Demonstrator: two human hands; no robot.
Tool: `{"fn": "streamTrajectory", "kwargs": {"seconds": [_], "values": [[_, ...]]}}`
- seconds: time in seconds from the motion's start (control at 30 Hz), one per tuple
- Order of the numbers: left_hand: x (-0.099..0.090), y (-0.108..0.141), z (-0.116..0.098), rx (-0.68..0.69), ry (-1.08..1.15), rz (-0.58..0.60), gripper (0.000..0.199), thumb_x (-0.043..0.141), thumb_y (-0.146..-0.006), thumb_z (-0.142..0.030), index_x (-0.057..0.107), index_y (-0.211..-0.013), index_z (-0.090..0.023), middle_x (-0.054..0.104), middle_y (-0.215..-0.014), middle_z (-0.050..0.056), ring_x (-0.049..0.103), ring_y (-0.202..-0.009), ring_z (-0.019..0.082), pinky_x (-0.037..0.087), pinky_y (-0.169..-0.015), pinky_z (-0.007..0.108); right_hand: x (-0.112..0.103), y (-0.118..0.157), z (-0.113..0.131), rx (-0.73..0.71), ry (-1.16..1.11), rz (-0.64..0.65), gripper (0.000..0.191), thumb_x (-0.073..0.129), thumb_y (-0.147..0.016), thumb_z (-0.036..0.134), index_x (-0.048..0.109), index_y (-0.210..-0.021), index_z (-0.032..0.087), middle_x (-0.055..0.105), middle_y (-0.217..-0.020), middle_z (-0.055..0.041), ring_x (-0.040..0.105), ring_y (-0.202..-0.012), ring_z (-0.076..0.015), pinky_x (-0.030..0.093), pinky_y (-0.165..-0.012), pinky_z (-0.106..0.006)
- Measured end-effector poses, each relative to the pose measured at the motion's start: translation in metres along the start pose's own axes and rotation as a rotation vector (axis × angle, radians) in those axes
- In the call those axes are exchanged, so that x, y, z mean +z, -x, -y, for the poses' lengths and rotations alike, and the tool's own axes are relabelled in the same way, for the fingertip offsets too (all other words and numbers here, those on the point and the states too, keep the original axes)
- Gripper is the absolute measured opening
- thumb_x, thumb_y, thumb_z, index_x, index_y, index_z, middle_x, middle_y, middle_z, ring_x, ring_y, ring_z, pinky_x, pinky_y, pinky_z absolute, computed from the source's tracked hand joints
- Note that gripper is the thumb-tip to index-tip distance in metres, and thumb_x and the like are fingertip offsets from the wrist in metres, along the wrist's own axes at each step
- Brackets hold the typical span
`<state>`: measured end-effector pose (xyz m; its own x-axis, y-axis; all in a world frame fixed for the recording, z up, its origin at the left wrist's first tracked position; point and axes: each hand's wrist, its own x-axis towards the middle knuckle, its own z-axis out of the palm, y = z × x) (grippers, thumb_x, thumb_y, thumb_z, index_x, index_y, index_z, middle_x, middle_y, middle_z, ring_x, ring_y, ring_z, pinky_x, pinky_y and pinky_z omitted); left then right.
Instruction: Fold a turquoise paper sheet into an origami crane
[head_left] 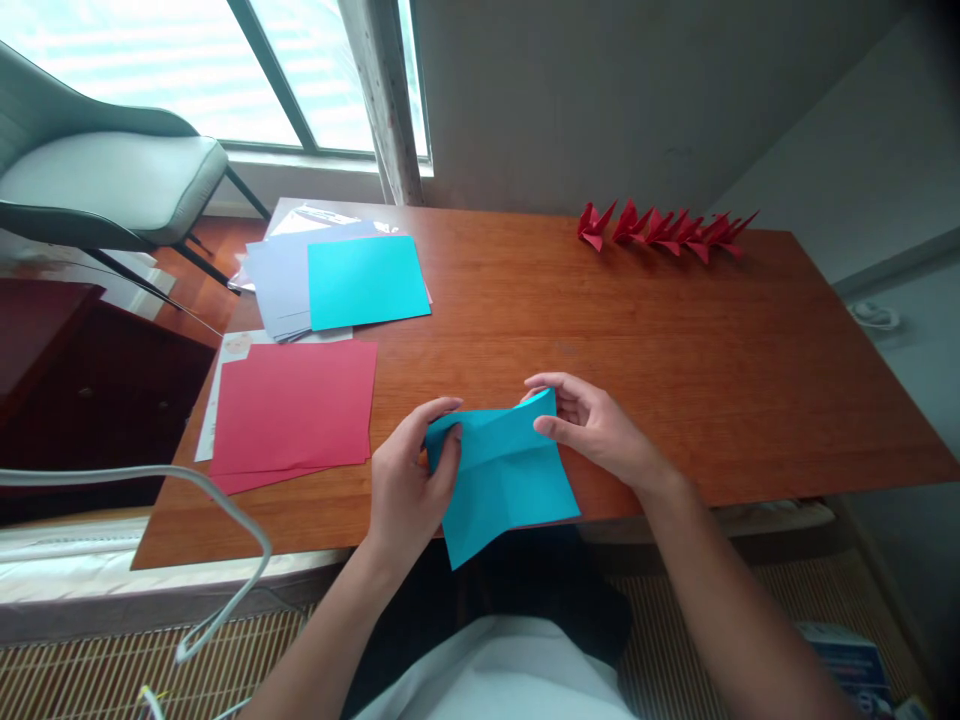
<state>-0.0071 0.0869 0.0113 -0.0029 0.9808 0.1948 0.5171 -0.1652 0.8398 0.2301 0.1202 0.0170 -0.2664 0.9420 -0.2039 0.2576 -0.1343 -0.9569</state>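
White shirt [491, 670] short of the near edge of the table [675, 350]. Partly past that edge, creased blue paper [502, 480], between left grip [416, 465] and right grip [596, 425], pinched by each near an upper corner.

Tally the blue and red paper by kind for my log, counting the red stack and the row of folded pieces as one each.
Held blue sheet plus flat blue sheet: 2
Red paper stack: 1
Red folded row: 1
Total: 4
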Motion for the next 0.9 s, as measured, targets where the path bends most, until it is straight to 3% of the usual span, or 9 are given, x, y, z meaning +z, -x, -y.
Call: {"fn": "streamTrajectory", "kwargs": {"seconds": [0.1, 0.17, 0.27, 0.37, 0.47, 0.6, 0.73, 0.9], "values": [[0.004, -0.004, 0.004, -0.039, 0.067, 0.063, 0.034, 0.058, -0.096, -0.025, 0.053, -0.13, -0.023, 0.071, -0.096, 0.001, 0.068, -0.072, 0.011, 0.051, -0.059, 0.02, 0.003, 0.008, -0.005, 0.03, -0.115, -0.097, 0.031, 0.08, -0.078, 0.041, 0.066, -0.099, 0.024, 0.071, -0.102, -0.0041, 0.069, -0.093, -0.0227, 0.058, -0.079, -0.037], [0.006, -0.008, 0.006, 0.008, 0.003, 0.081, 0.038, 0.057, -0.096, -0.024, 0.047, -0.133, -0.023, 0.071, -0.099, 0.002, 0.07, -0.078, 0.013, 0.054, -0.066, 0.023, 0.007, 0.01, -0.008, 0.025, -0.057, -0.182, 0.022, 0.077, -0.08, 0.04, 0.064, -0.089, 0.024, 0.071, -0.092, -0.0032, 0.068, -0.085, -0.0222, 0.057, -0.073, -0.036], [0.009, -0.011, 0.007, 0.184, -0.335, -0.028, 0.028, 0.058, -0.096, -0.025, 0.049, -0.123, -0.021, 0.068, -0.113, 0.011, 0.068, -0.102, 0.024, 0.055, -0.085, 0.038, 0.011, 0.013, -0.01, 0.006, 0.16, -0.271, 0.018, 0.07, -0.085, 0.041, 0.063, -0.084, 0.025, 0.07, -0.084, -0.0033, 0.065, -0.073, -0.0217, 0.054, -0.066, -0.035], [0.009, -0.008, 0.004, 0.334, -0.621, -0.082, 0.02, 0.059, -0.096, -0.025, 0.054, -0.114, -0.019, 0.064, -0.118, 0.016, 0.062, -0.109, 0.03, 0.051, -0.09, 0.045, 0.013, 0.014, -0.01, -0.032, 0.446, -0.355, 0.014, 0.065, -0.088, 0.038, 0.063, -0.082, 0.025, 0.069, -0.077, -0.0018, 0.062, -0.064, -0.0206, 0.049, -0.063, -0.035], [0.008, -0.001, 0.0, 0.456, -0.72, 0.067, 0.015, 0.057, -0.096, -0.021, 0.061, -0.11, -0.018, 0.066, -0.117, 0.015, 0.059, -0.107, 0.03, 0.049, -0.089, 0.044, 0.014, 0.015, -0.012, -0.066, 0.633, -0.388, 0.012, 0.062, -0.09, 0.034, 0.063, -0.082, 0.025, 0.071, -0.078, -0.0017, 0.064, -0.067, -0.0216, 0.046, -0.064, -0.034], [0.009, 0.002, 0.003, 0.542, -0.781, 0.255, 0.025, 0.053, -0.099, -0.021, 0.065, -0.12, -0.015, 0.065, -0.133, 0.012, 0.058, -0.108, 0.028, 0.048, -0.087, 0.041, 0.014, 0.016, -0.017, -0.093, 0.752, -0.396, 0.009, 0.066, -0.091, 0.033, 0.065, -0.09, 0.024, 0.075, -0.088, -0.0026, 0.068, -0.074, -0.0229, 0.046, -0.067, -0.034], [0.008, -0.003, 0.005, 0.552, -0.85, 0.334, 0.038, 0.048, -0.101, -0.026, 0.061, -0.135, -0.013, 0.057, -0.148, 0.011, 0.057, -0.11, 0.029, 0.048, -0.086, 0.043, 0.015, 0.019, -0.021, -0.153, 0.782, -0.393, 0.012, 0.072, -0.089, 0.031, 0.066, -0.09, 0.022, 0.074, -0.088, -0.0023, 0.068, -0.075, -0.0213, 0.047, -0.067, -0.032], [0.003, -0.008, 0.002, 0.536, -0.928, 0.381, 0.045, 0.043, -0.102, -0.032, 0.058, -0.139, -0.01, 0.053, -0.152, 0.013, 0.056, -0.109, 0.031, 0.049, -0.083, 0.044, 0.018, 0.024, -0.027, -0.355, 0.827, -0.376, 0.007, 0.063, -0.096, 0.024, 0.065, -0.091, 0.019, 0.07, -0.086, -0.0045, 0.065, -0.078, -0.0204, 0.051, -0.072, -0.034]]}}
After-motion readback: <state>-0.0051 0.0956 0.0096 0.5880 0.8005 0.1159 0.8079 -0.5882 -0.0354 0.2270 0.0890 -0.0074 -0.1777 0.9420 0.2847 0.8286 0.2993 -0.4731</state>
